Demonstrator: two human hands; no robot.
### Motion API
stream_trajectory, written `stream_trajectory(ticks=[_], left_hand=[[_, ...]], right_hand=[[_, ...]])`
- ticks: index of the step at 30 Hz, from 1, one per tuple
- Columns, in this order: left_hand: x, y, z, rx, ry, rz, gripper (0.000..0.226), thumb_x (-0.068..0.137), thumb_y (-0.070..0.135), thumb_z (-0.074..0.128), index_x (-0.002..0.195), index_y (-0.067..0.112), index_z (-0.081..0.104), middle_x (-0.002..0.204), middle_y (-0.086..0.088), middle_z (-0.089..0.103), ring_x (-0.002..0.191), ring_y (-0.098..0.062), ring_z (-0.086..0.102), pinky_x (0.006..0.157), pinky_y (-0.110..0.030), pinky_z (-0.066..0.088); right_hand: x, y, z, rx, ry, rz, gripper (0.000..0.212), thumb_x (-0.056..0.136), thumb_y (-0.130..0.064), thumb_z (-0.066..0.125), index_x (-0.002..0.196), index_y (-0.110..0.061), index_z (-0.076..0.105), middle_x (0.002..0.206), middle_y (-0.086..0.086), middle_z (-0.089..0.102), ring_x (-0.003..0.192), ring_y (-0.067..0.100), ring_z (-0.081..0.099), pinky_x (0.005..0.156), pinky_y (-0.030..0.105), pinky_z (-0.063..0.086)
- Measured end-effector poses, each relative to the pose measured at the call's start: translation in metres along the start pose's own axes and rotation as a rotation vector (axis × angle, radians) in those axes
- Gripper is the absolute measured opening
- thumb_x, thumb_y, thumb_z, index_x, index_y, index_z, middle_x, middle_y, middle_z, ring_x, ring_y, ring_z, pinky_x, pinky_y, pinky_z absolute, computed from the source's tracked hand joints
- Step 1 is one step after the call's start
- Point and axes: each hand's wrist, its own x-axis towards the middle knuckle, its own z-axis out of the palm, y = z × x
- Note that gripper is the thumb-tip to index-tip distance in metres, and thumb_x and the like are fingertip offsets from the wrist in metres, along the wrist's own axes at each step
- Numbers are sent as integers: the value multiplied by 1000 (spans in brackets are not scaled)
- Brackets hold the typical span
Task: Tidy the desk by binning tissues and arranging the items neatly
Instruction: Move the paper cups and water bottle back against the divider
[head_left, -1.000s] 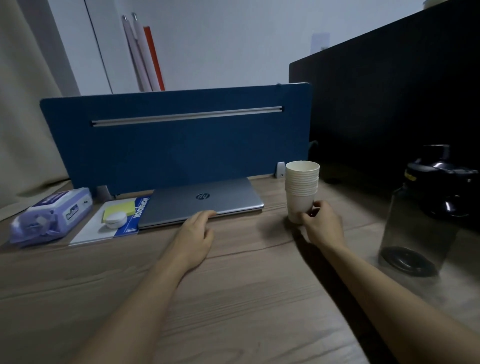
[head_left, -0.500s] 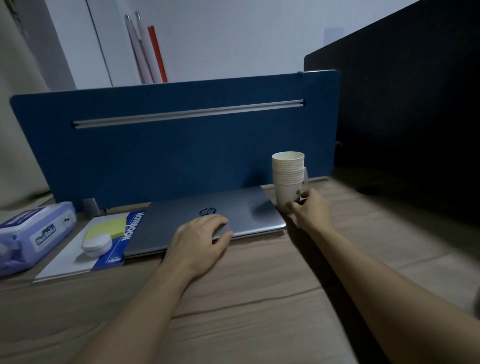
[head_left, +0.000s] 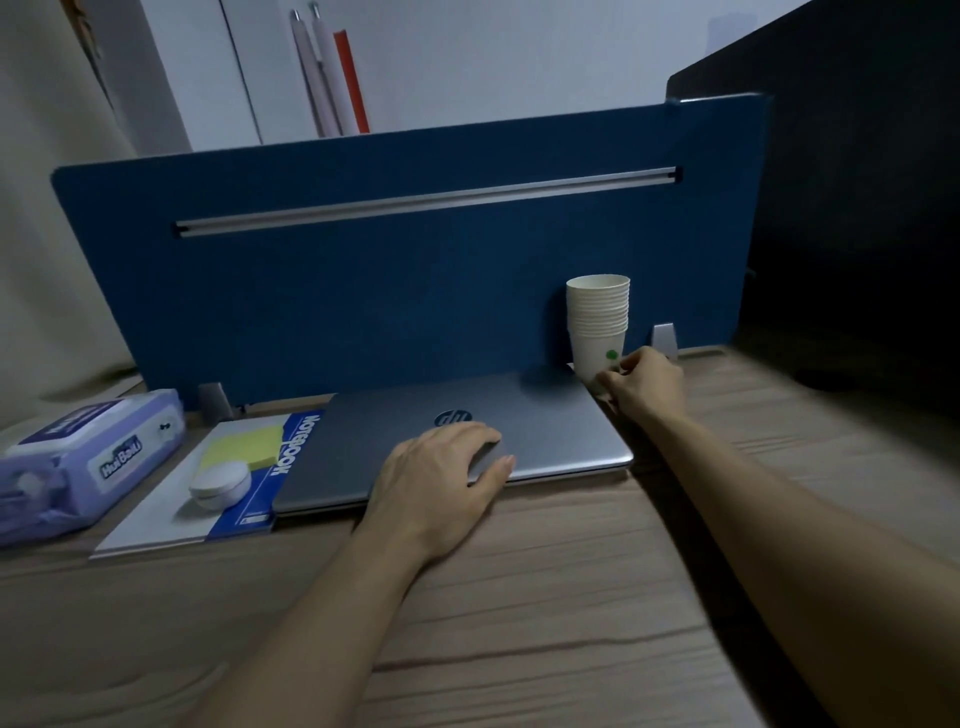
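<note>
At nine o'clock lies a soft purple pack of wet wipes (head_left: 88, 462), then a blue-edged paper notebook (head_left: 208, 493) carrying a yellow sticky-note pad (head_left: 241, 449) and a small round white case (head_left: 219, 484). The left hand (head_left: 436, 478) rests flat, fingers relaxed, on the closed silver laptop (head_left: 467, 431), having slid up from its front edge. At one o'clock the right hand (head_left: 641, 382) pinches the base of the white paper-cup stack (head_left: 597, 325), now moved back against the blue felt divider (head_left: 363, 270). The arranging looks nearly done.
</note>
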Motion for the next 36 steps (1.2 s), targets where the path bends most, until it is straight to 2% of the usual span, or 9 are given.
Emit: stream_trajectory(ticks=[6, 9, 12, 16, 21, 26, 29, 32, 36], left_hand=[[-4, 7, -2, 16, -6, -6, 44, 93, 57, 38, 123, 32, 58, 128, 15, 61, 117, -11, 55, 95, -35, 42], [-12, 18, -3, 35, -4, -7, 41, 94, 53, 42, 124, 31, 58, 130, 14, 61, 120, -11, 54, 96, -34, 41], [-26, 33, -10, 23, -10, -26, 37, 94, 47, 48, 125, 29, 59, 133, 12, 60, 123, -13, 53, 99, -32, 38], [-56, 62, -22, -21, -24, -42, 38, 95, 41, 50, 129, 27, 59, 137, 8, 58, 127, -15, 51, 105, -33, 36], [-99, 102, -38, -120, -64, -43, 38, 95, 40, 50, 130, 28, 58, 136, 7, 59, 120, -17, 57, 100, -33, 44], [-139, 134, -54, -162, -75, -32, 35, 96, 32, 52, 128, 21, 60, 134, 2, 61, 119, -20, 57, 101, -33, 43], [-158, 146, -61, -233, -107, -19, 34, 96, 28, 53, 128, 18, 60, 134, -1, 60, 119, -21, 58, 102, -34, 43], [-179, 156, -70, -229, -116, -4, 36, 97, 28, 51, 132, 21, 58, 137, 2, 58, 120, -17, 57, 103, -32, 42], [-192, 159, -79, -244, -120, -18, 38, 97, 28, 50, 133, 23, 57, 136, 3, 59, 119, -13, 58, 103, -33, 44]], right_hand=[[-26, 1, -15, 55, 27, 18, 35, 89, -30, 68, 111, -2, 63, 112, 17, 67, 105, 32, 60, 77, 27, 37], [-51, 3, -28, 95, -4, 37, 35, 88, -30, 69, 111, -5, 62, 108, 15, 68, 102, 30, 62, 83, 32, 47], [-84, 7, -47, 203, -26, 99, 29, 88, -28, 69, 108, -8, 61, 101, 14, 71, 93, 29, 68, 85, 46, 55], [-135, 11, -78, 276, -9, 120, 24, 88, -25, 70, 105, -9, 63, 92, 10, 72, 77, 22, 70, 69, 32, 53], [-201, 17, -119, 332, -23, 111, 12, 89, -26, 68, 91, -16, 62, 83, 7, 72, 70, 21, 72, 50, 29, 49], [-259, 28, -168, 333, -12, 116, 15, 88, -28, 68, 95, -17, 63, 83, 2, 71, 70, 16, 72, 70, 40, 59], [-285, 35, -193, 377, -7, 136, 9, 88, -29, 68, 92, -22, 63, 84, 0, 70, 73, 13, 71, 72, 39, 61], [-312, 40, -219, 394, 86, 165, 9, 89, -28, 68, 86, -21, 64, 82, 1, 70, 72, 15, 70, 69, 37, 62], [-333, 48, -246, 358, 293, 227, 17, 85, -31, 68, 87, -15, 61, 85, 3, 64, 86, 26, 65, 78, 43, 55]])
